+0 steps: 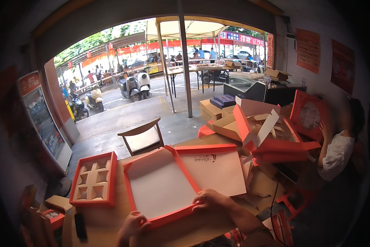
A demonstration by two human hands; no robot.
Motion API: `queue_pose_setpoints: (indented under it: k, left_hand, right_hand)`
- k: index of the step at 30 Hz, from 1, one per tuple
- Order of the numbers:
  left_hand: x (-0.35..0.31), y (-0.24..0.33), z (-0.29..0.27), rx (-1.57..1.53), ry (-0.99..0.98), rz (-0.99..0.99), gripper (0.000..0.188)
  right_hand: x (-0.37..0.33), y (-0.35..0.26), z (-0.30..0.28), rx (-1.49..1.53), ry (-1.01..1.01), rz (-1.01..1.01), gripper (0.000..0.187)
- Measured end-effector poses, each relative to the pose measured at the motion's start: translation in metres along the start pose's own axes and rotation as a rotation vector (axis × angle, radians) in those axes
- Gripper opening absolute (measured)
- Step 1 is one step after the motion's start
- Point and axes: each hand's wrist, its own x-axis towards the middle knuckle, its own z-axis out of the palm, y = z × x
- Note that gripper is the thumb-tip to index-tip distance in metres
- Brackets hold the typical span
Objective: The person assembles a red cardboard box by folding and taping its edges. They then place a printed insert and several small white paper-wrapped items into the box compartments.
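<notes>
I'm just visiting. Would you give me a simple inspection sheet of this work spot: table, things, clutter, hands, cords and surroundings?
Surface: brown table, largely covered.
Main things: open red box with a pale inside; pale panel along its right side.
Clutter: six-compartment box at left, slim dark object nearer the person, heaped red boxes at right.
Hands: left hand and right hand touch the open red box's near edge; firmness unclear.
Cables: dark cord at right; ends unclear.
Surroundings: wooden chair beyond the table, another person at right, parked scooters outside.

Two bare hands (211, 199) — the right forearm (243, 217) uncovered too
</notes>
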Motion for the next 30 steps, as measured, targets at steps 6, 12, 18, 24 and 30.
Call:
queue_pose_setpoints:
  k: [6, 12, 18, 24, 30]
  left_hand:
    - [0.004, 0.003, 0.008, -0.036, 0.023, 0.039, 0.018]
    - [0.007, -0.002, 0.009, 0.069, 0.009, 0.151, 0.009]
    - [0.000, -0.003, 0.016, 0.122, 0.006, 0.082, 0.011]
    - [0.003, 0.013, 0.008, 0.171, -0.050, 0.039, 0.014]
    - [0.001, 0.006, 0.010, 0.167, -0.081, 0.037, 0.015]
  right_hand:
    - [0.001, 0.015, 0.012, 0.015, 0.059, -0.138, 0.026]
    - [0.005, 0.007, 0.019, -0.184, 0.062, -0.099, 0.027]
    - [0.009, -0.003, 0.027, -0.283, 0.064, 0.011, 0.032]
    - [0.006, -0.011, 0.014, -0.296, -0.001, -0.012, 0.042]
    - [0.003, -0.018, -0.002, -0.302, -0.135, -0.119, 0.038]
